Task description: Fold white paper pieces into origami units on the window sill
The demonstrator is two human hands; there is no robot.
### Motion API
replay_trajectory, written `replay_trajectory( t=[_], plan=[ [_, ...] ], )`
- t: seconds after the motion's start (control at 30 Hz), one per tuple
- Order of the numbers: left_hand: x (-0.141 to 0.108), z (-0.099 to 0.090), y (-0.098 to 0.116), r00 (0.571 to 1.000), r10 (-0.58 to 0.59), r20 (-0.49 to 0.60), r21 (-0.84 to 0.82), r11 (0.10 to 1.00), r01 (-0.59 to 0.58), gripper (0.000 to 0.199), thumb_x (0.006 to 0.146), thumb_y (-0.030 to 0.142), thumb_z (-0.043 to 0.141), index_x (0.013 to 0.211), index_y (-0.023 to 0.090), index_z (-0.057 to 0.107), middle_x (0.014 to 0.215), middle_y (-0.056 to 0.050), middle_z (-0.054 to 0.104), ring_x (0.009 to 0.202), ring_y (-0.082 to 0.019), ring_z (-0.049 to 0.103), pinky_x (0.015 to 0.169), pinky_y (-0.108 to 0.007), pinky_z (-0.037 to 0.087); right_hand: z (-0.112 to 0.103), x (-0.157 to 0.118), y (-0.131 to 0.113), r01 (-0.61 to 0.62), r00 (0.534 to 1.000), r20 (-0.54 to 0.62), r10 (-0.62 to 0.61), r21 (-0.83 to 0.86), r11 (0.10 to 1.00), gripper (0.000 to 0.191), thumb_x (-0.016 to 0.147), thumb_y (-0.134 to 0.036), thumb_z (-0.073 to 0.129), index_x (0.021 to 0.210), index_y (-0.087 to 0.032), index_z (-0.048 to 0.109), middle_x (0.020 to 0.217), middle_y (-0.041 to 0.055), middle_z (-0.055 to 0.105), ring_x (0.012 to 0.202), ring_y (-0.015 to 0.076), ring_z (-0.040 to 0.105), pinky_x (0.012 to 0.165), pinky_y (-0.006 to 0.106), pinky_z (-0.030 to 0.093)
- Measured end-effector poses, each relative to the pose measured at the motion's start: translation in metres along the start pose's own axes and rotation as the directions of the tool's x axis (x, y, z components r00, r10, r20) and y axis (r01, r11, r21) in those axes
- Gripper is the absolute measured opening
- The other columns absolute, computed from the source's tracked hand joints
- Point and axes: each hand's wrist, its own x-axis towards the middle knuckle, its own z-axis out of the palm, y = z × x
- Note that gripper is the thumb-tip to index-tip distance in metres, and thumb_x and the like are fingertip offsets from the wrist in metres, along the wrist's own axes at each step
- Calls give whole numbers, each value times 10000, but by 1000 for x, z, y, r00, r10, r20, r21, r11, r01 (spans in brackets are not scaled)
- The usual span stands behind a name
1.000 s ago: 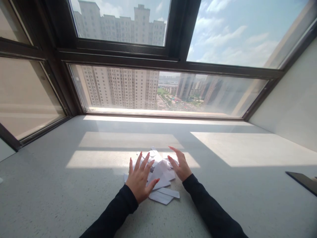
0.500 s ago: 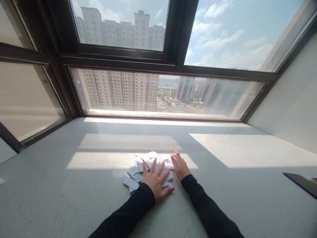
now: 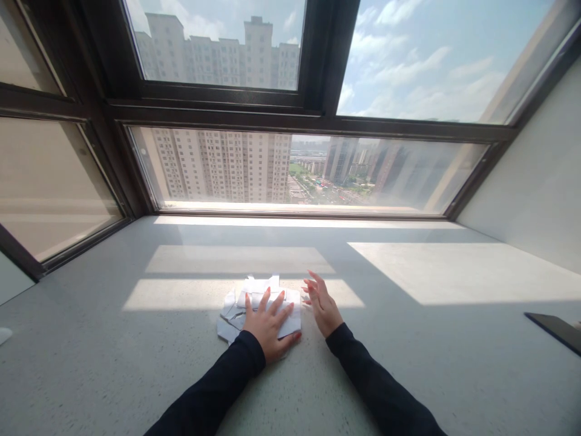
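Left hand (image 3: 265,334) lies spread over paper pieces (image 3: 258,284) on the sill (image 3: 454,345), right hand (image 3: 324,310) loosely curved beside them

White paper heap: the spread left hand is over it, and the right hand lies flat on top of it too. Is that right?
Not quite: the head view shows the right hand beside the white paper heap, at its right side, not flat on top. The spread left hand is over it, as you say.

Two grips (image 3: 267,333) (image 3: 325,310), two dark sleeves (image 3: 213,381) (image 3: 381,381), one heap of uncountably overlapped white paper pieces (image 3: 290,320), one dark flat object (image 3: 554,333)
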Motion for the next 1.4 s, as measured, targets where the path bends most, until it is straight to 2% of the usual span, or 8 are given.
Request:
replay_trajectory(
  t=[0.13,0.23,0.4,0.53,0.63,0.73,0.83,1.4],
  plan=[
    [1,-1,-2,1000,-10,20,-13,1000,10,557,714,639,226,1204,391,325,1346,14,265,1220,-339,116,851,-685,11,-2,4,9,2,1000,-12,-2,5,1000,438,808,-451,307,1147,-182,374,1070,125,528,996,197,504,787,354,453],
    [2,-3,-7,999,-20,27,-11,1000,21,555,711,638,241,1204,396,320,1345,14,267,1221,-335,120,847,-688,20,-3,3,7,3,1000,11,-3,8,1000,424,805,-455,317,1126,-188,391,1038,115,546,981,192,513,792,358,449],
    [-4,-9,-26,995,-83,54,21,996,82,529,722,609,274,1204,396,320,1351,11,254,1222,-340,117,837,-693,44,-4,0,-3,12,1000,24,-13,26,1000,412,807,-447,320,1109,-181,407,882,92,605,806,173,580,706,341,483],
    [-17,-17,-49,988,-141,63,50,989,138,516,736,590,275,1210,389,318,1355,13,247,1228,-326,106,860,-669,48,-4,-1,-4,35,998,56,-36,17,999,409,803,-442,337,1105,-178,418,821,76,620,773,170,589,665,317,486],
    [-27,-25,-68,984,-144,105,46,989,140,528,743,592,253,1225,381,293,1361,10,231,1226,-332,109,848,-677,59,-5,-1,-5,32,994,104,-32,3,999,412,806,-448,323,1089,-170,435,716,46,613,645,146,591,558,266,484],
    [-37,-33,-86,978,-170,123,57,985,164,529,743,592,249,1228,385,283,1363,10,224,1224,-339,114,833,-687,77,-6,-1,-8,44,985,168,-35,-47,998,406,815,-454,289,985,-157,507,572,4,562,465,109,536,458,228,445],
    [-46,-41,-99,970,-205,134,69,978,197,520,746,582,263,1225,383,292,1361,8,231,1225,-332,118,848,-672,90,-7,-1,-10,79,977,205,-58,-93,993,418,820,-455,270,886,-154,552,508,-15,519,412,98,501,439,220,426],
    [-49,-58,-103,952,-198,233,18,980,200,616,699,657,236,1244,371,246,1375,-14,184,1228,-344,96,816,-697,108,-3,-4,-11,92,952,301,-58,-102,990,448,802,-489,278,802,-161,583,498,-15,513,410,109,503,448,232,432]
  ],
)
